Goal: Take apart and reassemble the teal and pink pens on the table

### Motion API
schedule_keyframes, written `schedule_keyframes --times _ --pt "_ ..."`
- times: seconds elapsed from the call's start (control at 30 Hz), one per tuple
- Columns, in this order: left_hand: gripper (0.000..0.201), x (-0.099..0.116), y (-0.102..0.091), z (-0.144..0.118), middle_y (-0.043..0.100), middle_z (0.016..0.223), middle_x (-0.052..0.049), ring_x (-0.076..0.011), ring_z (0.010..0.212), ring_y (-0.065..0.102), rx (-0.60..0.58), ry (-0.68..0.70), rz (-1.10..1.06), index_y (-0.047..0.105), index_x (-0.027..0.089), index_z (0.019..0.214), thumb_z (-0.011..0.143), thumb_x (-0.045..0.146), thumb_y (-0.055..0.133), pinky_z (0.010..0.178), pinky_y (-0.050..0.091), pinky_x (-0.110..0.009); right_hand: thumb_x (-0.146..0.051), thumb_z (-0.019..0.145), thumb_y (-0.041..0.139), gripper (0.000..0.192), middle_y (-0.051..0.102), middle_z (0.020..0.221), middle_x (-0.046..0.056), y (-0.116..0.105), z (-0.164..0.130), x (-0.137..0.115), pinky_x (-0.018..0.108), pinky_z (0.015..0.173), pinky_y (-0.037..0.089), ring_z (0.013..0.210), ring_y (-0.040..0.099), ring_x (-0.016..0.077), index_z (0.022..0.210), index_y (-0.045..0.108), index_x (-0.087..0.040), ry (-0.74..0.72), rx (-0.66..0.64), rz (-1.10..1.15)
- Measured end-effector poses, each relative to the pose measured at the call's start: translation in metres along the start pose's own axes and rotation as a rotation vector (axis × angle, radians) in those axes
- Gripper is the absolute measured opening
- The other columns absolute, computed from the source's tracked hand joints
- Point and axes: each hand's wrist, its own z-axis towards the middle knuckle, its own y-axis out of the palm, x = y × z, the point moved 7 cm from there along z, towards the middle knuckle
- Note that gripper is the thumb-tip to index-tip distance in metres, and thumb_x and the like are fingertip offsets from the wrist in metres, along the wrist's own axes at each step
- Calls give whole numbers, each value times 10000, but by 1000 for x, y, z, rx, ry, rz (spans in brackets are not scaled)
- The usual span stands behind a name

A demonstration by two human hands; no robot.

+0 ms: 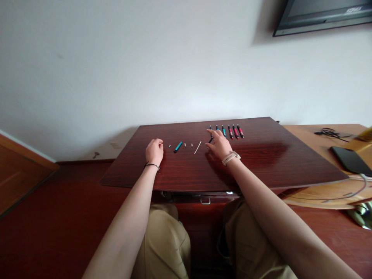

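Observation:
My left hand (154, 151) rests on the dark red table (261, 162) with its fingers curled, holding nothing that I can see. To its right lie a teal pen barrel (178, 147), a few tiny pen parts (185, 145) and a thin white refill (197, 147). My right hand (219, 144) reaches forward and its fingertips pinch a black pen piece (210, 139). Just beyond that hand lies a row of several pens (229, 131), some with teal and some with red grips, side by side near the table's far edge.
A lighter wooden desk (319, 135) adjoins on the right with a black tablet (350, 160), a tangle of black cable (329, 133) and grey cords. A dark screen (322, 15) hangs on the white wall. My knees sit under the table's front edge.

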Motion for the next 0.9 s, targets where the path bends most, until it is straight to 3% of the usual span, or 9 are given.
schedule_keyframes --times 0.17,0.37,0.47,0.57,0.67,0.9 --pt "162 24 -13 -3 763 1135 -71 -225 1015 712 38 42 -120 742 239 1095 1023 276 601 916 533 -333 -352 883 766 566 686 1364 137 3 4 1 401 978 609 1110 709 244 1419 648 -212 155 111 609" --pt "63 62 -19 -11 772 1021 -58 -207 892 721 104 192 -405 743 235 999 976 244 685 853 550 -333 -369 949 739 152 796 1064 30 21 -2 7 216 757 616 910 744 140 1044 757 -251 516 212 1457" --pt "33 79 -14 -16 781 971 -46 -198 836 721 71 209 -539 738 235 969 943 254 741 827 557 -334 -339 1062 571 231 764 842 30 31 -7 6 184 603 590 732 716 121 889 671 -223 720 144 1743" --pt "41 98 -7 -24 784 920 -34 -197 828 724 9 222 -647 727 236 927 935 266 754 814 556 -332 -284 1115 436 390 516 541 -44 36 -12 0 152 372 388 436 477 88 729 458 -234 832 -5 1906" --pt "89 117 -3 -32 776 893 -27 -191 812 715 -45 243 -733 711 234 891 933 296 758 779 546 -316 -263 1118 440 440 288 477 -98 35 -13 -9 180 300 204 355 244 90 705 288 -255 813 -155 1983" --pt "216 133 4 -34 741 792 -19 -164 723 674 -62 185 -851 681 211 838 945 386 749 726 512 -292 -349 1120 501 449 254 488 -115 37 -14 -19 180 303 174 365 182 85 731 299 -257 787 -178 1986"
